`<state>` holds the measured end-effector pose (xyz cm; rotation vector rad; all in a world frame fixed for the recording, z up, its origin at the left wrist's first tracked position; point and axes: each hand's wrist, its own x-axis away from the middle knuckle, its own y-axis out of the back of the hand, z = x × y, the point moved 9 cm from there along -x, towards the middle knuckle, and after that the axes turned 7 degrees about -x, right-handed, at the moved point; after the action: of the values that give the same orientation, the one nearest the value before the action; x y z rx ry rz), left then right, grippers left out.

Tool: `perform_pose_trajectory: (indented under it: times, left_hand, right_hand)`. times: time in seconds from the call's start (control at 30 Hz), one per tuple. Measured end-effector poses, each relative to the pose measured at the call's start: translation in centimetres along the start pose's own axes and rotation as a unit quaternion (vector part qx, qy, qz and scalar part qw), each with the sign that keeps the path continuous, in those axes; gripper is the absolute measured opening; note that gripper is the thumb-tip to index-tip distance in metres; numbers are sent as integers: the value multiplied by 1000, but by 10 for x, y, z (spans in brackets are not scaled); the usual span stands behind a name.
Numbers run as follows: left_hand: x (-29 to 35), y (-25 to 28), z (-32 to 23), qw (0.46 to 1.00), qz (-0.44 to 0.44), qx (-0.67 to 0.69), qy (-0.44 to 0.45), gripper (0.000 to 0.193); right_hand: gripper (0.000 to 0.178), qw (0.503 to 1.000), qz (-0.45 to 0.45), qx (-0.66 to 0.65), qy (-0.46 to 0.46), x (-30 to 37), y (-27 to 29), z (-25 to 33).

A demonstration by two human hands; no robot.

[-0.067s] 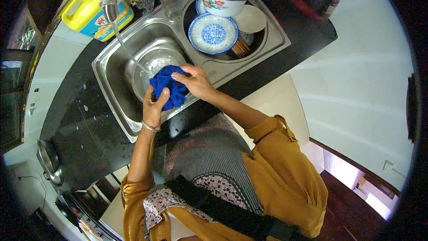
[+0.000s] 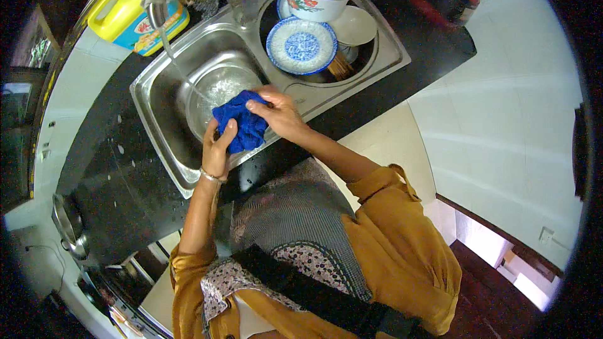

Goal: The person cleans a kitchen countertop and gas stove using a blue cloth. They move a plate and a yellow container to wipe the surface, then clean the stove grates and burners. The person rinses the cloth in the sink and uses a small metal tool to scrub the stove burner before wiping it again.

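Mustard sleeves flank a striped grey apron. Beyond, the left hand and right hand both grasp a bunched blue cloth, over the near side of a steel sink set in the black surface. Water runs into the sink near the cloth. Farther off are a blue-rimmed plate, a flowered white bowl and, leftward, a yellow jug.

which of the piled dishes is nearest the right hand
The round white plate with blue rim and centre: it lies nearest the right hand; the deep red-flowered white bowl and plain off-white dish sit farther away.
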<state>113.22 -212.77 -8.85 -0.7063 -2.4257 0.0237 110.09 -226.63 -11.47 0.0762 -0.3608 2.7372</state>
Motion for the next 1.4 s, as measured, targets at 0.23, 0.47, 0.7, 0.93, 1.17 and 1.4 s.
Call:
perform_pose_trajectory:
  times: [0.23,0.47,0.7,0.93,1.17,1.4]
  left_hand:
    - [22,-60,-33,990,117,-81,6,80]
    - [34,-118,-18,897,303,-302,-113,56]
    - [29,-163,-15,926,339,-167,-1,33]
    - [3,-207,4,935,312,-170,-2,39]
    - [-17,-196,28,954,239,-176,44,37]
    - [-29,-225,46,948,245,-184,82,33]
  right_hand:
    - [19,989,-97,-111,19,54,37,90]
    - [20,987,-120,50,98,86,82,164]
    - [18,838,-336,386,188,120,174,233]
    - [50,768,-299,528,205,20,351,169]
    - [51,601,-89,793,-34,-22,394,35]
    - [65,670,-97,736,27,-88,394,45]
